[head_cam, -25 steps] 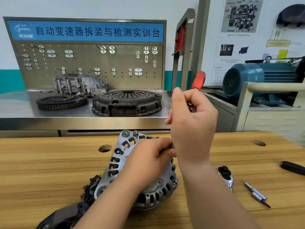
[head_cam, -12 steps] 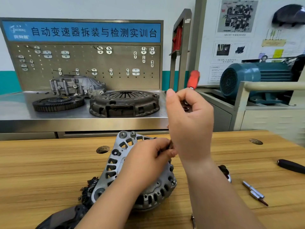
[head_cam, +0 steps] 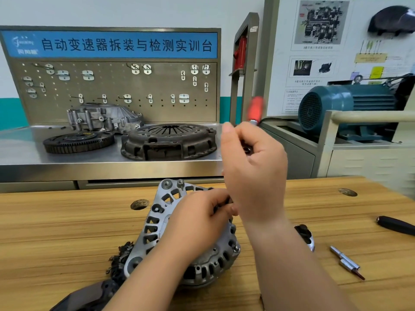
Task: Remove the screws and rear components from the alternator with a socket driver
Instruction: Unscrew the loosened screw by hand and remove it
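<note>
As an alternator (head_cam: 221, 258) tops the wooden bench (head_cam: 62, 232), likely clutch parts (head_cam: 168, 140) lie behind.

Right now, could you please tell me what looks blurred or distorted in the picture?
Head view: the socket driver's red handle is motion-smeared above the right hand; the alternator is sharp; the pegboard bows from the wide lens.
</note>
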### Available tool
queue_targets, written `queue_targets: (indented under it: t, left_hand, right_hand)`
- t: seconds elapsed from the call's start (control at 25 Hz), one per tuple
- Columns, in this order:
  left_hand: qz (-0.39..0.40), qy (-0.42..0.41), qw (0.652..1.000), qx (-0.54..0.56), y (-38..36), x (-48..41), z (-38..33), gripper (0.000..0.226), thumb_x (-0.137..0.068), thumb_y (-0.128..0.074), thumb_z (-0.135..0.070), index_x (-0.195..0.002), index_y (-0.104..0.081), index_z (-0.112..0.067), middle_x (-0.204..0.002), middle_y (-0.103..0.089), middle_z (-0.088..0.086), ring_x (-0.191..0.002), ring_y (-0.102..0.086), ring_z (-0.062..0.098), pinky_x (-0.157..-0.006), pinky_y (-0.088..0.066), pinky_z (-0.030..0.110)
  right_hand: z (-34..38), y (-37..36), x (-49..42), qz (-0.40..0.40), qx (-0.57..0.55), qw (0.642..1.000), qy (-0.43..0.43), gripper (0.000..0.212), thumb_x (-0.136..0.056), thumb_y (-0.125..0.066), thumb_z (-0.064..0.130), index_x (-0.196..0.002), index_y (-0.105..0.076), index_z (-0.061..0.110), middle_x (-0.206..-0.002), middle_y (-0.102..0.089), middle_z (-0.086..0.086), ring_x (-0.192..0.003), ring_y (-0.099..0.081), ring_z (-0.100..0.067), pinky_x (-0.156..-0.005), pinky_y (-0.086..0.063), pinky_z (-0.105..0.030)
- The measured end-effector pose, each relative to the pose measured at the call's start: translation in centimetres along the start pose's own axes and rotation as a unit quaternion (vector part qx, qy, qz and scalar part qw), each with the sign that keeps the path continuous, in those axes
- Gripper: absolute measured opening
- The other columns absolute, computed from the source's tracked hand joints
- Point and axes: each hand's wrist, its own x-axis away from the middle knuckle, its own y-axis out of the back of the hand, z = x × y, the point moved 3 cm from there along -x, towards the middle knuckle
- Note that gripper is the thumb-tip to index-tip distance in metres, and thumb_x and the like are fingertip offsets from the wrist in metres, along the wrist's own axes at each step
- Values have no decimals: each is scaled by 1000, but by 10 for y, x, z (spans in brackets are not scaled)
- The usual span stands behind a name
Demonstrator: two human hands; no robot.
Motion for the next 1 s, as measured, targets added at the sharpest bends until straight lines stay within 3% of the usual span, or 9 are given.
queue_targets:
  t: [0.08,0.16,0.28,0.36,0.4,0.48,0.64,0.76,1.0]
  left_hand:
    - [2,2,1000,1,0,-1,-1,46,-82,-51,-19,-49,-50,-50,-41,-44,-18,-42,-40,0,-42,-28,13]
    - [3,-6,1000,7,0,0,3,40,-86,-54,-25,-49,-50,-40,-44,-47,-12,-43,-40,2,-43,-27,15]
    - [21,-17,1000,6,0,0,7,24,-89,-54,-37,-67,-53,-47,-56,-54,-18,-54,-48,0,-49,-32,15]
    - [27,-25,999,1,0,-1,8,28,-90,-54,-34,-68,-55,-50,-62,-60,-21,-63,-54,-1,-58,-40,14]
    - [27,-27,999,0,-1,-1,9,25,-91,-55,-31,-70,-57,-44,-69,-64,-16,-69,-58,1,-66,-47,22]
    - [18,-22,1000,2,-3,-2,11,19,-90,-56,-26,-74,-59,-34,-76,-67,-7,-75,-61,7,-72,-50,32]
    - [-8,-4,1000,14,-4,-3,13,19,-89,-57,-25,-72,-60,-33,-74,-67,-11,-73,-59,2,-66,-47,24]
    - [-4,3,1000,20,-6,-3,14,16,-89,-57,-26,-75,-62,-32,-74,-67,-9,-72,-59,4,-68,-49,28]
    - [-15,7,1000,22,-5,-3,12,10,-88,-58,-30,-83,-66,-30,-74,-67,-8,-70,-59,7,-65,-49,30]
  right_hand:
    - [0,-3,1,-21,-1,1000,-19,42,-89,-52,23,-56,-35,6,-47,-36,-10,-49,-38,-28,-49,-35,-41]
    - [-2,-6,-4,84,-92,991,-56,39,-87,-53,20,-54,-36,7,-45,-35,-10,-45,-39,-30,-48,-40,-40]
    - [0,-2,-8,271,-301,908,-109,33,-83,-57,12,-53,-43,15,-40,-34,1,-36,-38,-16,-44,-39,-25]
    - [1,2,-9,312,-382,859,-137,27,-79,-57,15,-54,-45,13,-41,-33,1,-35,-37,-14,-42,-39,-21]
    - [0,4,-9,316,-383,856,-144,27,-79,-57,15,-55,-45,12,-41,-33,0,-35,-37,-15,-42,-39,-21]
    - [-1,3,-8,302,-323,884,-153,29,-84,-57,15,-58,-46,9,-44,-36,-4,-38,-38,-18,-43,-39,-24]
    - [7,6,-12,185,-122,965,-144,31,-98,-49,15,-71,-61,9,-60,-52,-5,-50,-49,-15,-47,-46,-26]
    - [11,11,-14,152,-123,965,-173,33,-96,-47,6,-70,-66,14,-61,-51,-3,-47,-49,-11,-47,-47,-23]
    - [4,8,-10,-7,-215,945,-247,30,-92,-38,-4,-81,-59,14,-45,-44,9,-41,-41,-9,-44,-47,-24]
